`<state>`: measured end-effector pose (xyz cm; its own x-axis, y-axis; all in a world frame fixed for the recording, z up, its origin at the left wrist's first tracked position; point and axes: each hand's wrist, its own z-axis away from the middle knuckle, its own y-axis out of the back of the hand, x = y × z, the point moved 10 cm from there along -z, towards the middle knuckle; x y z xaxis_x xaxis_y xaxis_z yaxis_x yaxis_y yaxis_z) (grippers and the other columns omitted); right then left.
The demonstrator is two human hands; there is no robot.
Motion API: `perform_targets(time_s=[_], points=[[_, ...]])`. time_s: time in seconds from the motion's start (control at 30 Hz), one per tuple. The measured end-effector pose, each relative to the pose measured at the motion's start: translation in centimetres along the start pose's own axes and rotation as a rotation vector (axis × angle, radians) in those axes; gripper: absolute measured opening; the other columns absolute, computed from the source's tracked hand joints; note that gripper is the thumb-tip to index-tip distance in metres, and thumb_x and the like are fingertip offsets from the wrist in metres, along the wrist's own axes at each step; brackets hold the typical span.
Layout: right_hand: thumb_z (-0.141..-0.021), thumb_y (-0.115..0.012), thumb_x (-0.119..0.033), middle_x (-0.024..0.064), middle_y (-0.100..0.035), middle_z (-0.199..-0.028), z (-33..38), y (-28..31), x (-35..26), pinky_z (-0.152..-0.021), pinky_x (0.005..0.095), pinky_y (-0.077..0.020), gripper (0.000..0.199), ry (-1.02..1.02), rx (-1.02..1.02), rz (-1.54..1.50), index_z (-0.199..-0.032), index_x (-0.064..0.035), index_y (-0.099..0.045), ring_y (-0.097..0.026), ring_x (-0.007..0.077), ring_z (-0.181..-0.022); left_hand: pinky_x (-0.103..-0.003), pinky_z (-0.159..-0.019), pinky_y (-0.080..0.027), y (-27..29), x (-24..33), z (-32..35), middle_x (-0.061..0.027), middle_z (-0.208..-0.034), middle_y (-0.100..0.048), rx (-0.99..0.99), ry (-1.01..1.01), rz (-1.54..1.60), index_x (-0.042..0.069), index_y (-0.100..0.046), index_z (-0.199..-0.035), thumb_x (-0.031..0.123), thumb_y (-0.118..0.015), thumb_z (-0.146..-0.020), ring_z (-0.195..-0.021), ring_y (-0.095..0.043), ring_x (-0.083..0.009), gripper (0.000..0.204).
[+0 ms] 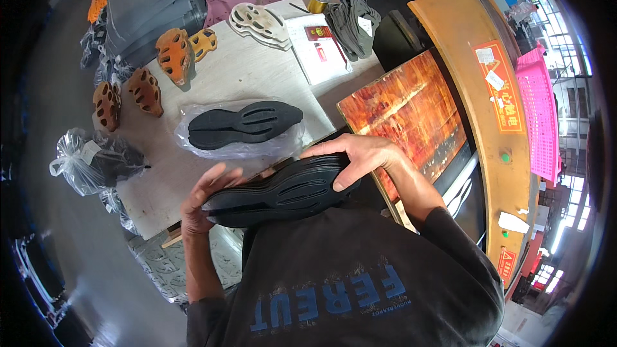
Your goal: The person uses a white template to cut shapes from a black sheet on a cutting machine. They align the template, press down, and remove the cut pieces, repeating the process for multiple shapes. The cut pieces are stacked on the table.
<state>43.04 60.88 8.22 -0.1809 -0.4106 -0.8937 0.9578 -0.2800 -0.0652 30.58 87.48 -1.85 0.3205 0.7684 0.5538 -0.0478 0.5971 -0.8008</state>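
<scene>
Both my hands hold a thick stack of black shoe-shaped cut pieces (283, 194) with long slots, close against my shirt. My left hand (204, 198) is closed on the stack's left end. Around its right end my right hand (361, 157) is closed, thumb on top and fingers along the far edge. Just beyond, on the pale table (250, 77), another stack of black shoe-shaped pieces (247, 124) lies on a clear plastic bag (283, 144). The undersides of the held pieces are hidden.
Orange slotted shoe-shaped forms (173, 54) and white ones (260, 24) lie farther back. White papers (315, 58), dark folded material (352, 26) and a gold can (318, 1) sit back right. A stained orange board (411, 122) and yellow machine (469, 32) stand right; bagged material (96, 157) hangs left.
</scene>
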Motion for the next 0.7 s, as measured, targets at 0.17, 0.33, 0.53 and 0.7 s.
perform_targets(time_s=[0.17,0.33,0.53,0.7], points=[[-0.080,-0.084,-0.011,0.0101,-0.074,-0.136,0.4,0.9,0.5,-0.108,0.0317,-0.0514,0.077,0.009,0.028,0.086,-0.153,-0.0054,-0.060,-0.068,0.0162,-0.122,-0.047,-0.123,-0.041,-4.3,-0.1,-1.6,-0.0263,-0.156,-0.056,-0.127,0.368,-0.230,-0.011,-0.046,-0.157,0.061,-0.073,-0.088,-0.144,-0.056,-0.0334,0.104],[-0.077,-0.085,-0.008,0.0117,-0.072,-0.138,7.4,5.0,3.1,-0.109,0.0326,-0.0516,0.079,-0.001,0.226,0.005,-0.152,-0.0017,-0.060,-0.066,0.0192,-0.125,-0.039,-0.085,-0.064,-9.7,-3.5,-8.7,-0.0188,-0.136,-0.066,-0.212,0.709,-0.602,-0.006,-0.052,-0.153,0.036,-0.088,-0.082,-0.117,-0.070,-0.0280,0.090],[-0.080,-0.082,-0.001,0.0081,-0.072,-0.134,23.7,11.6,6.9,-0.105,0.0321,-0.0539,0.076,-0.189,0.630,-0.037,-0.152,-0.0043,-0.059,-0.066,0.0165,-0.123,-0.037,-0.108,-0.051,-20.9,-10.4,-22.0,-0.0143,-0.137,-0.070,-0.631,0.313,-1.178,0.004,-0.053,-0.157,0.015,-0.083,-0.087,-0.124,-0.065,-0.0211,0.076],[-0.077,-0.082,-0.015,0.0133,-0.074,-0.127,30.6,14.7,13.5,-0.101,0.0434,-0.0567,0.068,-0.277,0.895,0.630,-0.143,-0.0118,-0.063,-0.072,0.0317,-0.117,-0.045,-0.117,-0.047,-27.1,-18.7,-27.8,-0.0194,-0.152,-0.061,-0.758,-0.080,-1.594,0.010,-0.049,-0.160,0.014,-0.085,-0.085,-0.139,-0.060,-0.0368,0.083]])
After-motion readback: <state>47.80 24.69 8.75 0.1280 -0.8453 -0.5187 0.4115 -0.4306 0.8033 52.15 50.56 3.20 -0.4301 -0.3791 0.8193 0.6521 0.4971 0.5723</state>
